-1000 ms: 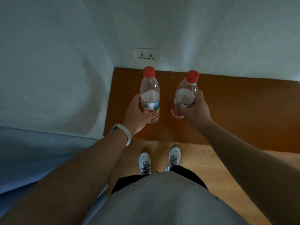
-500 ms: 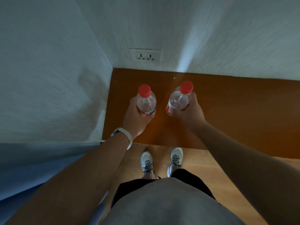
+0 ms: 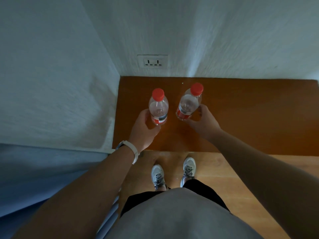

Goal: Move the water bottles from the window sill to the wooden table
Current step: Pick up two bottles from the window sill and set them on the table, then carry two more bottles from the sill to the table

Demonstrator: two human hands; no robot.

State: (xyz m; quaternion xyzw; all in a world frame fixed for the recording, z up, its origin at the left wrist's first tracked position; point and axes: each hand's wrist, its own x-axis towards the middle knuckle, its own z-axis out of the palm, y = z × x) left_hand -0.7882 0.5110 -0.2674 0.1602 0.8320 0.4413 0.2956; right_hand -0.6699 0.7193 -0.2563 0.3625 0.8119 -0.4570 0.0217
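Two clear water bottles with red caps stand upright on the dark brown wooden table (image 3: 241,118), near its left back corner. My left hand (image 3: 144,130) curls around the lower part of the left bottle (image 3: 158,107), thumb on its left side. My right hand (image 3: 202,121) holds the lower part of the right bottle (image 3: 189,104), fingertips on its right side. That bottle leans slightly to the right. Both labels show above my fingers.
White walls close the table in at the back and left, with a power socket (image 3: 152,62) just above the table's back edge. A blue surface (image 3: 43,178) lies at the lower left. My feet in grey shoes (image 3: 172,173) stand on the light wooden floor.
Both bottles have come down from in front of the wall onto the table top. My hands have slid lower on them, so more of each bottle shows.
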